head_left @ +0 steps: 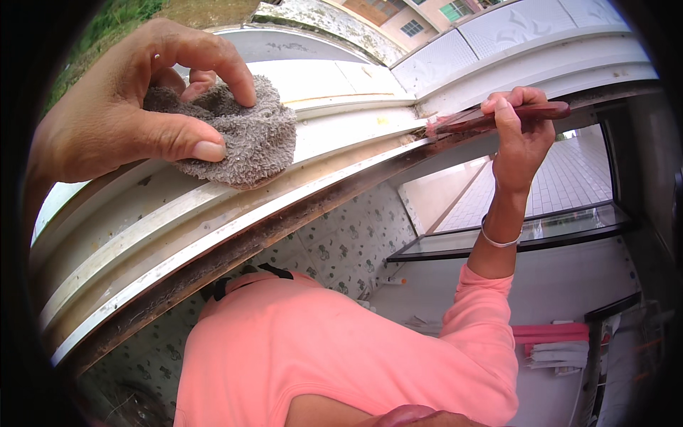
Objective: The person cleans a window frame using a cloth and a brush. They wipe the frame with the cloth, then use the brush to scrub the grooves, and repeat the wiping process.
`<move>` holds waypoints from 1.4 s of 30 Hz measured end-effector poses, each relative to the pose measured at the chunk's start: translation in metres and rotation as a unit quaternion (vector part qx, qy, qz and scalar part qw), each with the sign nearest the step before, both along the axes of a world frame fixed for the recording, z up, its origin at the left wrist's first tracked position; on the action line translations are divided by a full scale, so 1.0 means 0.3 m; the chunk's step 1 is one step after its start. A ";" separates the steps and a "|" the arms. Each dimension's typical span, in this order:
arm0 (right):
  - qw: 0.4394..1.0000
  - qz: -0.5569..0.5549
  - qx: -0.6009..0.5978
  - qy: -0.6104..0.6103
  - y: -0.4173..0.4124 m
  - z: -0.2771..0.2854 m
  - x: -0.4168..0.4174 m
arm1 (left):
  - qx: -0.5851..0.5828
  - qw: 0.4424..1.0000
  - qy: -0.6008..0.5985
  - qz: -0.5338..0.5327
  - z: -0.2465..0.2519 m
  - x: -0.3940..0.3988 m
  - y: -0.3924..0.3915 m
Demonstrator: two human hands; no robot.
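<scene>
My left hand (120, 115) pinches a bunched grey terry cloth (256, 139) between thumb and fingers, over the white window-frame tracks (341, 152). In my right hand (518, 141) is a dark red brush (549, 110), gripped by its handle. Its frayed, pinkish bristles reach into the corner where the tracks meet the side frame, beside brownish dirt (410, 140). Streaks and specks of grime mark the track channels. Fingers and cloth hide part of the sill beneath my left hand.
A rough, dirty strip (235, 248) runs along the frame's inner edge. Below lies a patterned tile floor (336, 251). A dark-framed glass pane (565, 224) stands beyond my right forearm. Pink and white cloths (557, 347) are at lower right. Outside are grass and a building (421, 21).
</scene>
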State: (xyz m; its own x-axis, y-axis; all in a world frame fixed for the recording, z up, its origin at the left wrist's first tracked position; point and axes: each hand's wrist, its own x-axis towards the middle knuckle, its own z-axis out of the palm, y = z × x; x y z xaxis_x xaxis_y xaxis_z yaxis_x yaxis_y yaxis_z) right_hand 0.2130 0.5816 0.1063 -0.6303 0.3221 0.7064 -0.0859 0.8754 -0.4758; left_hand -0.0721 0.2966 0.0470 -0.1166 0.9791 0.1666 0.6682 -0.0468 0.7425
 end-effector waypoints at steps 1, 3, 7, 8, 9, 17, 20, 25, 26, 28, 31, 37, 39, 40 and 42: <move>1.000 -0.006 -0.011 -0.007 0.007 -0.025 -0.010 | -0.005 1.000 0.001 -0.004 0.001 0.001 -0.002; 0.991 -0.014 -0.133 -0.032 0.021 -0.077 -0.025 | -0.011 1.000 -0.011 -0.004 0.003 0.002 -0.006; 0.968 0.021 -0.247 0.028 0.017 -0.081 0.003 | -0.020 1.000 0.022 0.007 0.011 0.005 -0.010; 0.964 0.050 -0.257 0.040 0.012 -0.065 0.011 | -0.020 1.000 0.020 0.009 0.013 0.005 -0.010; 0.969 0.039 -0.238 0.060 0.005 -0.051 0.018 | -0.025 1.000 0.016 0.008 0.017 0.003 -0.009; 0.991 -0.003 -0.125 0.036 0.013 -0.076 0.011 | -0.051 0.998 -0.033 -0.019 0.016 -0.011 0.005; 0.967 0.032 -0.250 0.043 0.026 -0.125 0.005 | -0.048 0.999 -0.019 -0.017 0.009 -0.010 0.000; 0.944 0.087 -0.304 0.094 -0.023 -0.087 0.004 | -0.034 0.999 -0.037 -0.008 0.006 -0.005 -0.010; 0.954 0.075 -0.276 0.088 -0.035 -0.054 0.008 | -0.042 0.998 -0.038 -0.013 0.009 -0.009 -0.008; 0.978 0.059 -0.175 0.098 -0.049 -0.018 0.007 | -0.043 0.998 -0.043 -0.020 0.007 -0.013 -0.004; 0.996 -0.020 -0.074 0.039 -0.037 -0.020 0.002 | -0.032 0.998 -0.054 -0.032 -0.003 -0.020 0.005; 0.984 -0.001 -0.180 -0.017 0.022 -0.111 -0.007 | -0.025 0.998 -0.048 -0.028 -0.012 -0.026 -0.011; 0.973 0.028 -0.231 0.007 0.015 -0.094 0.004 | -0.044 0.998 -0.023 -0.028 -0.004 -0.033 -0.017; 0.964 0.050 -0.261 0.016 0.009 -0.077 0.005 | -0.053 0.998 -0.018 -0.025 0.000 -0.037 -0.018; 0.974 0.041 -0.214 0.057 -0.007 -0.034 0.008 | -0.043 0.998 -0.030 -0.039 0.001 -0.042 -0.015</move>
State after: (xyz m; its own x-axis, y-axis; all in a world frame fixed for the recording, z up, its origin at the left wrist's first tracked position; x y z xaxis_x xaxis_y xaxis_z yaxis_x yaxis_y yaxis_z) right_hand 0.2154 0.5796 0.0960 -0.5912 0.5548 0.5854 -0.2208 0.5867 -0.7791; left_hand -0.0847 0.2919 0.0472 -0.0469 0.9959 0.0770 0.6196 -0.0315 0.7843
